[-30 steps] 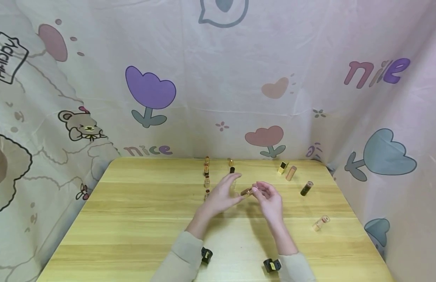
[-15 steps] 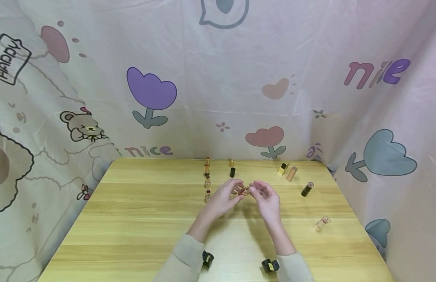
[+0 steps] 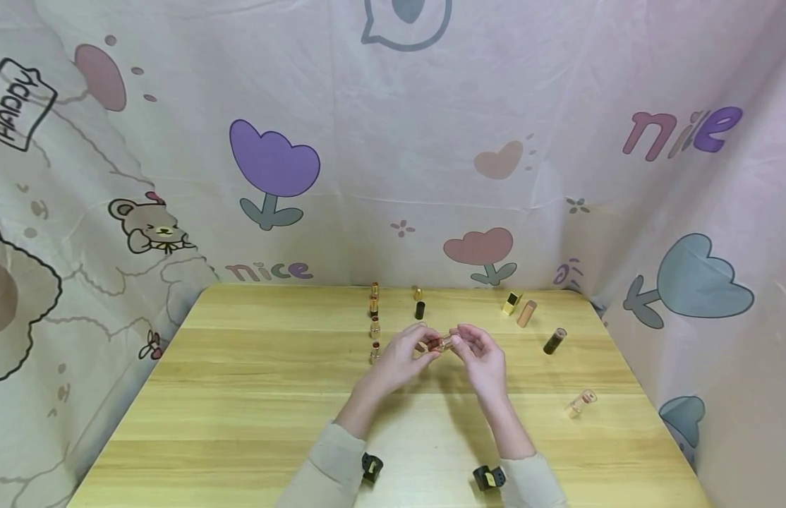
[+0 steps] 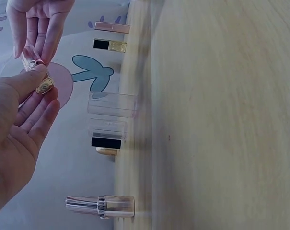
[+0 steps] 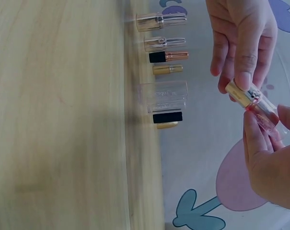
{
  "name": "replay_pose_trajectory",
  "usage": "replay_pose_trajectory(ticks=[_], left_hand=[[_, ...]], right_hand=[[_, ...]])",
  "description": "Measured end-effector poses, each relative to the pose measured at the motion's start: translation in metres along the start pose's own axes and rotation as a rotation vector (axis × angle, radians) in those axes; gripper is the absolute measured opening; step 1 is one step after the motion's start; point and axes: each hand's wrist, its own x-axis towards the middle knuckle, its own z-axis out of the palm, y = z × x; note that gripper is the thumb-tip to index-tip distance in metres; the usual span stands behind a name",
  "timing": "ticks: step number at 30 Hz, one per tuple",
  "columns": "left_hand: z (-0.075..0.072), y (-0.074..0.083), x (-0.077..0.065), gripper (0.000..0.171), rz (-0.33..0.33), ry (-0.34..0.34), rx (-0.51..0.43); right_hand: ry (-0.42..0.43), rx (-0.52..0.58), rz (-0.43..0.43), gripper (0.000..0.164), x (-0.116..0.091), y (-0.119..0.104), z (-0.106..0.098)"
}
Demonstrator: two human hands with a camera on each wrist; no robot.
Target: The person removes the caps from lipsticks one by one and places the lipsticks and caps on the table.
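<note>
A lipstick [image 5: 238, 94] with a gold base and a clear cap [image 5: 268, 120] is held between both hands over the middle of the table. My left hand [image 3: 398, 356] pinches the gold base between thumb and fingers. My right hand [image 3: 485, 363] grips the clear cap end, fingers curled round it. In the left wrist view the round gold bottom of the lipstick faces the camera. Left of my left hand, several uncapped lipsticks [image 3: 375, 327] stand in a line. Just beyond the hands are a black cap [image 3: 420, 310] and a small gold cap [image 3: 418, 293].
Two clear caps [image 4: 112, 104] stand near the black one. At the right stand a gold-and-black lipstick [image 3: 511, 303], a pink tube [image 3: 526, 313], a dark tube [image 3: 554, 341] and a clear-capped lipstick [image 3: 581, 403]. A printed cloth [image 3: 380, 141] hangs behind the wooden table [image 3: 240, 402].
My left hand's fingers, spread apart a second ago, have closed in on the lipstick. The black cap shows more fully now. My right hand has barely moved.
</note>
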Motion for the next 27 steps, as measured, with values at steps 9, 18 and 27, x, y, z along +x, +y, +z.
replay_pose_trajectory(ticks=[9, 18, 27], left_hand=[[-0.0054, 0.0056, -0.0019, 0.028, 0.003, -0.001, -0.007], [-0.0079, 0.0074, -0.0054, 0.028, -0.007, 0.01, 0.013], [-0.0092, 0.0091, -0.0069, 0.027, 0.01, 0.025, 0.021]], right_hand=[[-0.017, 0.07, 0.006, 0.038, -0.0009, -0.0021, -0.0002], [-0.02, 0.125, 0.025, 0.039, -0.0025, -0.0027, 0.0009], [-0.015, 0.151, 0.011, 0.039, -0.0044, -0.0038, 0.0033]])
